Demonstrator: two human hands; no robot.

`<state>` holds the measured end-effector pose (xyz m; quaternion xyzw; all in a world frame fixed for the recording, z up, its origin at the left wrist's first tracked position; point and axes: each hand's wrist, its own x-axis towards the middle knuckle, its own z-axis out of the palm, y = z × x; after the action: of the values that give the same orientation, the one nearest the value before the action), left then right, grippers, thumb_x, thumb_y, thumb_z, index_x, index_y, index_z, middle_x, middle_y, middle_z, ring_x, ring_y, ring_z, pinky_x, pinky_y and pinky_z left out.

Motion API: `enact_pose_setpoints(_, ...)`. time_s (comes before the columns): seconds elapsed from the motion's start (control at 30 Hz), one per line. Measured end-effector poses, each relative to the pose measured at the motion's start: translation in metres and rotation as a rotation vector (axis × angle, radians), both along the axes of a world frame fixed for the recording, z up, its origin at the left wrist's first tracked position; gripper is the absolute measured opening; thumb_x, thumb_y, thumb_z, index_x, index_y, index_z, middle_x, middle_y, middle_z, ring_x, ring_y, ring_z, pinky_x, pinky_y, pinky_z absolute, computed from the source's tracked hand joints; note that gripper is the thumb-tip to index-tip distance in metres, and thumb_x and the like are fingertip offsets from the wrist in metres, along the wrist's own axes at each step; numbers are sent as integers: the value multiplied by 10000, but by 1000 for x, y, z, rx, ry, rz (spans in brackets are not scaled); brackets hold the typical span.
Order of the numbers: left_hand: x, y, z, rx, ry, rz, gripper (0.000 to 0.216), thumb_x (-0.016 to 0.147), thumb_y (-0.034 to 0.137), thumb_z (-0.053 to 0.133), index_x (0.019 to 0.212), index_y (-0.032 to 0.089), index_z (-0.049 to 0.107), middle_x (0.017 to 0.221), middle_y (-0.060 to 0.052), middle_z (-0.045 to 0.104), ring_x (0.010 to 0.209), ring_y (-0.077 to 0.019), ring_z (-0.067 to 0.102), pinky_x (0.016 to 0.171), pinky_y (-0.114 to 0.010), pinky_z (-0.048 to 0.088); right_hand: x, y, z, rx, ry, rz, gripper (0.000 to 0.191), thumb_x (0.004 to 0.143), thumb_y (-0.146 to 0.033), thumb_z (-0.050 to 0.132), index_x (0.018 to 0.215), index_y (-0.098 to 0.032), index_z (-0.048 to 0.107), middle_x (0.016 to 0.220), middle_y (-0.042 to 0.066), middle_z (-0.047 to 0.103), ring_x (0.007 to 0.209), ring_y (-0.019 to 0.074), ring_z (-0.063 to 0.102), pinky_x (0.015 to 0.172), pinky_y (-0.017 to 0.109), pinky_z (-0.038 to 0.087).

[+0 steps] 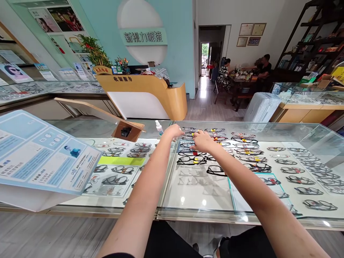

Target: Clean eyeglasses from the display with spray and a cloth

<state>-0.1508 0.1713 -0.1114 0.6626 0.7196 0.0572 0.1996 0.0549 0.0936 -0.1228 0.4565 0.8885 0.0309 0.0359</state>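
Observation:
My left hand [174, 132] reaches to the far side of the glass counter, its fingers curled in at the left end of a row of eyeglasses [191, 129]. Just to its right, my right hand [203, 142] has bent fingers closed at the frames of the same group; its fingers partly hide what they grip. Dark-framed eyeglasses [191, 159] with a yellow tag lie nearer to me on the glass top. Another black pair [216, 170] lies below my right wrist. A small white spray bottle [159, 128] stands just left of my left hand.
Several rows of eyeglasses [295, 170] lie to the right in the glass counter [193, 206]. On the left stand a tilted blue and white printed board [51, 154] and a wooden stand [126, 130]. Beyond are a reception desk [176, 102], a wrapped suitcase [262, 111] and people seated at a table.

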Motion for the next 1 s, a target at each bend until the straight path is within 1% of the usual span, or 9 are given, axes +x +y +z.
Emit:
enact_pose_setpoints(0.13, 1, 8, -12, -34, 39, -1, 276, 876, 412, 829, 1041, 190, 836, 923, -107, 841, 802, -265, 788, 752, -325, 560, -2, -1, 0, -29, -1, 4, 546, 1122, -566, 617, 1329, -108, 830, 1539, 222, 686, 1460, 416, 532, 1217, 517, 450)
enact_pose_setpoints(0.3, 0, 15, -21, -23, 55, -23, 214, 898, 333, 799, 1059, 204, 858, 1064, -103, 863, 899, -252, 797, 780, -305, 577, -5, -4, 3, -71, 2, -3, 533, 1139, -553, 581, 1314, -120, 840, 1557, 218, 682, 1473, 422, 535, 1227, 519, 438)
enact_pose_setpoints(0.37, -1, 16, -24, -15, 53, -28, 197, 890, 279, 785, 1055, 208, 864, 1050, -93, 863, 870, -236, 795, 770, -295, 574, -5, -5, 4, -89, 9, -8, 553, 1149, -566, 551, 1302, -123, 844, 1551, 217, 690, 1467, 420, 543, 1222, 518, 442)
enact_pose_setpoints(0.53, -4, 13, -23, 9, 29, -44, 211, 872, 209, 746, 1041, 198, 872, 939, -75, 841, 691, -202, 748, 722, -300, 561, -3, -6, 13, -106, 61, -30, 598, 1168, -589, 489, 1316, -125, 837, 1555, 211, 694, 1465, 407, 558, 1218, 517, 451)
enact_pose_setpoints(0.67, -9, 10, -15, 63, -11, -78, 186, 881, 241, 745, 1016, 191, 862, 883, -65, 818, 691, -198, 727, 694, -289, 530, 3, -7, 26, -77, 144, -77, 649, 1185, -603, 416, 1428, -122, 777, 1545, 209, 690, 1434, 382, 589, 1184, 503, 479)
enact_pose_setpoints(0.77, -12, 7, -5, 103, -45, -91, 162, 881, 260, 741, 979, 197, 853, 815, -54, 789, 674, -203, 706, 681, -294, 507, 9, -8, 39, -55, 201, -112, 639, 1187, -597, 407, 1432, -133, 771, 1537, 193, 695, 1411, 377, 607, 1148, 488, 497)
enact_pose_setpoints(0.9, -13, -2, 13, 158, -94, -93, 92, 849, 268, 753, 868, 207, 820, 721, -38, 735, 620, -204, 662, 666, -305, 473, 22, -12, 60, -50, 257, -159, 559, 1176, -572, 464, 1305, -156, 814, 1476, 177, 743, 1394, 370, 641, 1083, 436, 507)
enact_pose_setpoints(0.93, -13, -5, 18, 178, -112, -92, 82, 843, 272, 753, 843, 208, 804, 712, -36, 726, 612, -201, 650, 658, -306, 463, 26, -14, 66, -60, 268, -177, 547, 1173, -571, 470, 1249, -162, 825, 1409, 175, 778, 1341, 361, 678, 1033, 418, 516)
enact_pose_setpoints(1.0, -15, -12, 31, 230, -154, -86, 87, 841, 282, 744, 808, 204, 765, 701, -38, 705, 600, -193, 621, 632, -304, 435, 36, -18, 79, -94, 279, -215, 537, 1164, -584, 477, 1104, -185, 831, 1203, 158, 841, 1141, 330, 757, 884, 383, 517)
